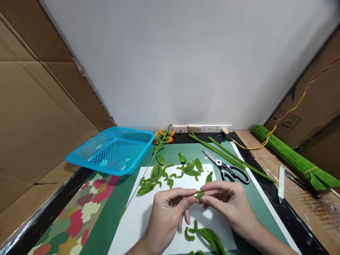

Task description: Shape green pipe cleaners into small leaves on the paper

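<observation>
My left hand (167, 210) and my right hand (225, 202) meet over a white sheet (148, 212), both pinching one short green pipe-cleaner piece (199, 193) between thumbs and fingertips. Several folded green pipe-cleaner leaves (170, 171) lie scattered on the sheet just beyond my hands. More green bent pieces (207, 235) lie below my hands near the front edge. A long-stemmed pipe-cleaner flower with orange blooms (162, 137) lies to the upper left of the sheet.
A blue mesh basket (114, 150) stands at the back left. Scissors (228, 170) and straight green stems (225, 154) lie to the right. A bundle of green pipe cleaners (292, 159) rests far right beside a white tool (281, 182). Cardboard walls flank both sides.
</observation>
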A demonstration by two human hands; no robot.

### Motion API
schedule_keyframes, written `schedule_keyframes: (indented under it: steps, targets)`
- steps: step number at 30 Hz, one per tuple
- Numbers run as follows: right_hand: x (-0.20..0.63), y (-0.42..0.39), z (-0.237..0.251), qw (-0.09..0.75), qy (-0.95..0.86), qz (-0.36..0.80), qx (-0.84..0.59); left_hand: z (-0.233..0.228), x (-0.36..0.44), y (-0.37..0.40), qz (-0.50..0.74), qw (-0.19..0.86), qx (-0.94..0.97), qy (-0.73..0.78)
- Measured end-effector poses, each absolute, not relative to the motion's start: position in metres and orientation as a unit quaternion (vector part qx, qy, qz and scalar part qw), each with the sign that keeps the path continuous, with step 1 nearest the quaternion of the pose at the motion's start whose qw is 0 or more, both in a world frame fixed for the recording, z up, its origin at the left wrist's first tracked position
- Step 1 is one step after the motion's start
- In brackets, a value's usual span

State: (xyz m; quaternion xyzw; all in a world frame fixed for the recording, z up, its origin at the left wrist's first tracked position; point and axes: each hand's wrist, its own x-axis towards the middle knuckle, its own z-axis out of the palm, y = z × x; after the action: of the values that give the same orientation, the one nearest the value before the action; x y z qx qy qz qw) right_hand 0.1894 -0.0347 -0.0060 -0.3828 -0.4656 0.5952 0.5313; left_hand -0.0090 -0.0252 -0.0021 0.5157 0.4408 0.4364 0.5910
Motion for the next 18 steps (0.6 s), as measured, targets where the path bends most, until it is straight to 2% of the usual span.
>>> schedule_keyframes:
  steps: [18]
  targets:
    - [0.194,-0.037,0.008,0.512,-0.51,0.54,-0.431,0.006,-0.006,-0.024,0.458,0.542,0.562,0.425]
